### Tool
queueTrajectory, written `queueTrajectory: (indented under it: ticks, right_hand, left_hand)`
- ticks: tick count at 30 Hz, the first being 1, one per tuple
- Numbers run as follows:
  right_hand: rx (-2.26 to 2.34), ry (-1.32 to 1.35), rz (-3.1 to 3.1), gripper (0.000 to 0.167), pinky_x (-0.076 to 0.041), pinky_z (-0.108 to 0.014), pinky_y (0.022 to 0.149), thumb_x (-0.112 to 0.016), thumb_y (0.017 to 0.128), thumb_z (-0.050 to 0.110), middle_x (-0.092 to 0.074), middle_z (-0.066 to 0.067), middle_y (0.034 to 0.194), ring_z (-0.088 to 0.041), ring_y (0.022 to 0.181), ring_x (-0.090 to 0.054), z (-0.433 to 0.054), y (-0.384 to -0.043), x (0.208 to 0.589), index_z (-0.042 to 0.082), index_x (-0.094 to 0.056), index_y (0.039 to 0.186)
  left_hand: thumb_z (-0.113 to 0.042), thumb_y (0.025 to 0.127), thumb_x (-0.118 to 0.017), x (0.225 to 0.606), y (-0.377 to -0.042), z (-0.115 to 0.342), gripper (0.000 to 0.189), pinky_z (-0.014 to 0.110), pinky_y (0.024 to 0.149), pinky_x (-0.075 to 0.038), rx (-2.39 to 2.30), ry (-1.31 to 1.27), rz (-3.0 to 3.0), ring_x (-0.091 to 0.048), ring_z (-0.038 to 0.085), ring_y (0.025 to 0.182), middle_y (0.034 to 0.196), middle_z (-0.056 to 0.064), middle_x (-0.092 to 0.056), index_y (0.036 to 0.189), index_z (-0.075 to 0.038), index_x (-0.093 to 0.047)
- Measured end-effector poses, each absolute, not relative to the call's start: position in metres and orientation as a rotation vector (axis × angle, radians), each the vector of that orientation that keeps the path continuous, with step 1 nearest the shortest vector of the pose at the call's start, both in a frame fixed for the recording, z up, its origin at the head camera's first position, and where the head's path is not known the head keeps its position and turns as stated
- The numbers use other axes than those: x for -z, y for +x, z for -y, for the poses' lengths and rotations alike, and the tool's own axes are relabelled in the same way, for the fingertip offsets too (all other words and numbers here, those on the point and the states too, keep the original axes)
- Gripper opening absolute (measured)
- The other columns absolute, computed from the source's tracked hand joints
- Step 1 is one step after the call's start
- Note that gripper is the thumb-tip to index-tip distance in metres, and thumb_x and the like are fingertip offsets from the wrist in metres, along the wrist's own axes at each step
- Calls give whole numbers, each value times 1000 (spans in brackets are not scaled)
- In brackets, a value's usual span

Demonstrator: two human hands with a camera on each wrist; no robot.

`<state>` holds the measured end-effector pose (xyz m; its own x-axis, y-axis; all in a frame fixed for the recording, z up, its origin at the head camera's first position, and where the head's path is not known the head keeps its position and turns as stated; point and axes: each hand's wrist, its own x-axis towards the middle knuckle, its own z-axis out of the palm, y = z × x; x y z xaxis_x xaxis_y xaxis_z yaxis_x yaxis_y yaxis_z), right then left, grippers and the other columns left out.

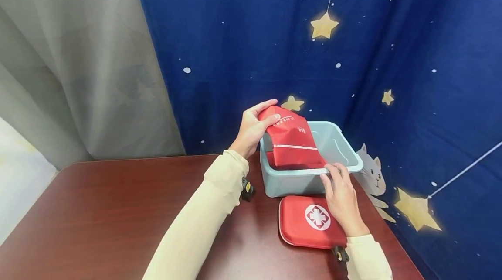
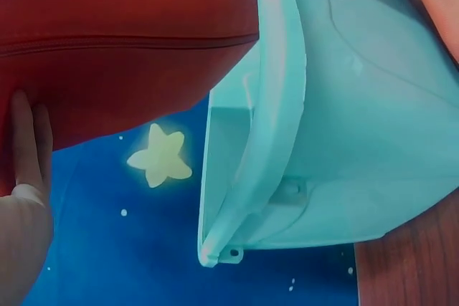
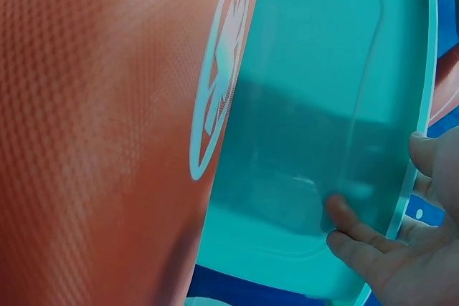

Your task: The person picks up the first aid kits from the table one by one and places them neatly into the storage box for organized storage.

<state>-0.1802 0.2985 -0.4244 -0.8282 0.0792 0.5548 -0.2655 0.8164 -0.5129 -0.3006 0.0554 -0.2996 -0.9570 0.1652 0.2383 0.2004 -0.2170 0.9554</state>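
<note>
My left hand point(image 1: 251, 127) grips the upper end of a red fabric pouch point(image 1: 294, 131) with white print and a white stripe, thumb on its front face. The pouch slants down into a light blue plastic bin point(image 1: 290, 185); a zipper runs along it in the left wrist view. More red material shows low in the bin, and whether it is a separate thing I cannot tell. My right hand point(image 1: 343, 197) holds the bin's front rim, with fingers on both sides of the wall in the right wrist view point(image 3: 401, 249).
A red first aid case point(image 1: 294, 223) with a white cross emblem lies on the brown table point(image 1: 157, 210), in front of the bin and beside my right wrist. Behind the table hangs a blue curtain point(image 1: 243, 53) with stars; a grey curtain point(image 1: 98, 75) hangs at left.
</note>
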Motion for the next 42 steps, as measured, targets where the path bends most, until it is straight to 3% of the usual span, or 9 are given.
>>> queueTrajectory:
  ticks: [23,28,33,37,42]
  right_hand:
    - [-804,156,2440,33,-46,-61,97,-62,98,14,-48,-18,132,-36,113,-54,-295,-179,423,4,-58,130]
    - [-804,151,2447,33,-45,-61,97,-62,98,13,-48,-19,133,-37,114,-53,-294,-179,422,6,-58,130]
    - [-798,152,2437,31,-45,-61,97,-62,98,12,-48,-18,131,-37,113,-54,-294,-180,422,6,-59,129]
    - [-799,160,2436,30,-45,-62,97,-62,98,12,-48,-18,131,-37,113,-54,-294,-182,423,6,-59,127]
    - [-801,169,2439,31,-45,-62,98,-62,98,12,-48,-19,131,-37,113,-53,-293,-184,424,5,-59,128]
  left_hand:
    - [-7,91,-71,318,-300,-64,42,32,90,-55,2362,-351,2107,-58,24,114,133,6,-59,131,-17,-67]
    - [-9,88,-73,320,-303,-59,49,33,93,-54,2193,-357,2228,-62,26,109,129,13,-62,136,-13,-61]
    - [-15,84,-79,323,-307,-53,59,34,92,-54,2023,-308,2332,-63,25,104,121,10,-64,139,-17,-58]
    - [-15,85,-79,326,-310,-48,67,38,100,-50,1958,-395,2355,-59,28,118,134,12,-58,146,-20,-50]
    - [-23,86,-79,326,-312,-38,80,50,113,-34,1837,-383,2357,-37,28,142,156,6,-39,154,-24,-38]
